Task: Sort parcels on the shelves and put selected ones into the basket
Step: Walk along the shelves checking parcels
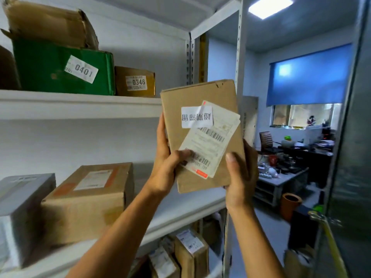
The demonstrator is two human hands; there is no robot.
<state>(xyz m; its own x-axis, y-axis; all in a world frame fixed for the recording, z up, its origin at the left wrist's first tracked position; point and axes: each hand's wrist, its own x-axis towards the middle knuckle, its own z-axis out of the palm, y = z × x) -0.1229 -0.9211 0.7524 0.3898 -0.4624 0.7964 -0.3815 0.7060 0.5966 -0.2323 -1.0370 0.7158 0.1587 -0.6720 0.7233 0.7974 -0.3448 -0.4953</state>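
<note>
A flat brown cardboard parcel (200,97) with a white shipping label and a white sticker is held upright in front of the shelving, its labels upside down. My left hand (166,163) grips its left edge, thumb pressed on the label's lower corner. My right hand (241,177) grips its lower right corner, thumb on the front and fingers behind. No basket is in view.
White shelves (80,105) hold a green box marked 0401 (62,71), a small brown box marked 0346 (135,82), a torn carton on top, a taped brown box (88,201), a white box (22,213) and several parcels lower down. A cluttered desk and grey door stand right.
</note>
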